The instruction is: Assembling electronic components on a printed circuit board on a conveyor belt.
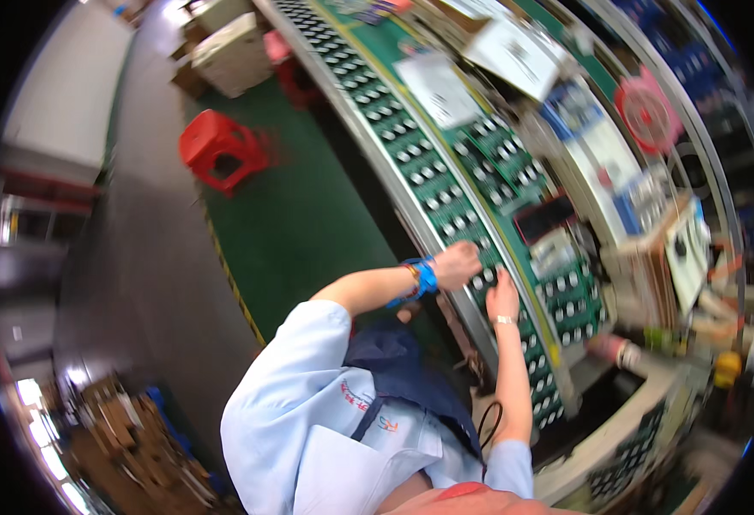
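My left hand [458, 264], with a blue wrist strap [426, 275], is over the near edge of a long row of green circuit boards [446, 202] carrying white and black cylindrical parts. Its fingers are curled together; whatever is in them is too small to make out. Just to its right, my right hand [503, 300] reaches onto the same row with its fingertips drawn together over a board [483, 279]. Those fingers hide whatever they hold. Both hands are close together but apart.
Beyond the row lie more boards [573, 300], a dark phone-like device [545, 219] and white paper [439, 89]. A pink fan [648, 110] and blue bins [571, 110] stand farther back. Red stools [220, 151] are on the floor at left. A metal rail [394, 176] edges the bench.
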`<control>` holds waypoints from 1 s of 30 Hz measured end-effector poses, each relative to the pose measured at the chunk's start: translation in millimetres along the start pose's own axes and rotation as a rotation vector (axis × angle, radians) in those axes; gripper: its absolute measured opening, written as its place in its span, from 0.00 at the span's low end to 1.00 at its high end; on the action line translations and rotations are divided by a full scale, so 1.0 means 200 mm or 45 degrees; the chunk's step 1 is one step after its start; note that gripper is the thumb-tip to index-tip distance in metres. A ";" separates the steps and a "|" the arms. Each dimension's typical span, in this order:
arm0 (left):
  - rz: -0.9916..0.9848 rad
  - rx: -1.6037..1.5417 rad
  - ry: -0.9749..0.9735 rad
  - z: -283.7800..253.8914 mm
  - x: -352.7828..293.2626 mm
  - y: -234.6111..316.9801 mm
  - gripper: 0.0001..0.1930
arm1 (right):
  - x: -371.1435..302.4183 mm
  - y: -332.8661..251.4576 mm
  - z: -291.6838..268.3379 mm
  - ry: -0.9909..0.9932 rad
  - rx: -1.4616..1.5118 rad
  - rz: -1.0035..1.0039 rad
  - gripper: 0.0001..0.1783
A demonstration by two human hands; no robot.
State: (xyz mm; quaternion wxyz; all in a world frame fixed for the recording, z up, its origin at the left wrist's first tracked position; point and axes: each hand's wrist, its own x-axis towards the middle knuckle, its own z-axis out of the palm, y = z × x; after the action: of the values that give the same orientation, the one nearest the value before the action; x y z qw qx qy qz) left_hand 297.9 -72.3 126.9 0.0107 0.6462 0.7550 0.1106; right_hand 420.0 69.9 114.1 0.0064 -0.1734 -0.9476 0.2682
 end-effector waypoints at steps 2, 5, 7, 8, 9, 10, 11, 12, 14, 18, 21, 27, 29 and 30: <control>-0.026 0.016 -0.016 0.01 0.00 -0.01 0.13 | 0.01 -0.05 -0.02 -0.044 -0.072 0.064 0.25; -0.059 -0.077 0.199 0.01 -0.02 -0.03 0.12 | 0.05 -0.10 -0.05 -0.006 -0.170 0.124 0.21; -0.041 -0.072 0.265 0.02 0.00 -0.03 0.12 | 0.05 -0.06 -0.04 0.068 -0.122 0.094 0.21; -0.037 -0.097 0.267 0.01 0.02 -0.04 0.11 | 0.04 -0.06 -0.06 0.042 -0.115 0.084 0.23; -0.066 -0.105 0.222 0.00 0.04 -0.03 0.10 | 0.04 -0.03 -0.07 0.068 -0.057 0.092 0.25; -0.143 -0.103 0.137 -0.02 0.05 -0.02 0.10 | 0.02 -0.03 -0.07 0.088 0.006 0.092 0.26; -0.124 -0.090 0.222 -0.02 0.07 0.01 0.11 | -0.02 -0.03 -0.08 0.101 0.006 0.117 0.26; -0.104 -0.079 0.309 -0.03 0.08 0.03 0.12 | -0.06 -0.02 -0.11 0.202 0.031 0.094 0.26; 0.012 -0.154 0.318 -0.03 0.11 0.10 0.12 | -0.15 -0.05 -0.16 0.305 0.061 0.079 0.26; 0.149 -0.156 0.233 -0.02 0.16 0.18 0.14 | -0.41 -0.02 -0.27 0.234 0.181 0.227 0.22; 0.094 -0.172 0.122 0.07 0.17 0.16 0.12 | -0.60 0.03 -0.31 0.260 0.212 0.362 0.18; 0.125 -0.177 0.121 0.05 0.18 0.17 0.14 | -0.89 0.12 -0.29 0.436 0.341 0.450 0.17; 0.088 -0.169 0.082 0.04 0.19 0.19 0.15 | -0.95 0.13 -0.29 0.461 0.351 0.489 0.17; 0.101 -0.173 0.080 0.04 0.18 0.19 0.15 | -0.98 0.14 -0.28 0.474 0.361 0.523 0.17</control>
State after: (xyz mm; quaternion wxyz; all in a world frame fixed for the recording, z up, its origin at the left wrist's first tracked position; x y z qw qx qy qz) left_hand 330.4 -31.4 131.1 0.0264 0.6697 0.7194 0.1822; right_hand 619.2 54.6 163.4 0.1495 -0.4047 -0.8286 0.3569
